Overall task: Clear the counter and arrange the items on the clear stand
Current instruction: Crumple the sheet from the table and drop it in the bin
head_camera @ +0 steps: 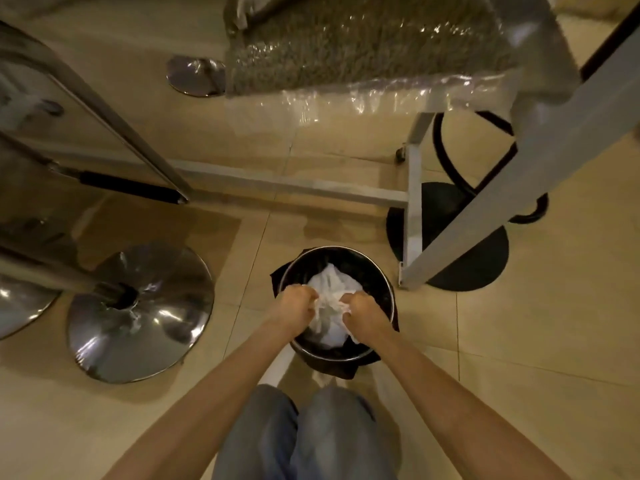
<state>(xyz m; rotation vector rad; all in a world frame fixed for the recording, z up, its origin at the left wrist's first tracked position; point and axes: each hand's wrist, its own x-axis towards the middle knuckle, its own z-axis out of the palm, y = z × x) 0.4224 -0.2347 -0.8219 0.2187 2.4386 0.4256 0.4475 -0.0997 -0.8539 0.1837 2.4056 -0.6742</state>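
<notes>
Both bare hands reach down into a round black metal bin (377,282) on the tiled floor. The left hand (296,303), at nine o'clock of the crumpled white plastic bag (330,282), and the right hand (360,308), at three o'clock, each have fingers curled tight, pinching its gathered top. A shiny chrome stool base (138,313) stands at nine o'clock of the bin.

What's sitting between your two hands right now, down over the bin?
In the head view, a crumpled white bag lies between the left hand and right hand. Both clutch its bunched top, over the round black-lined bin.
</notes>
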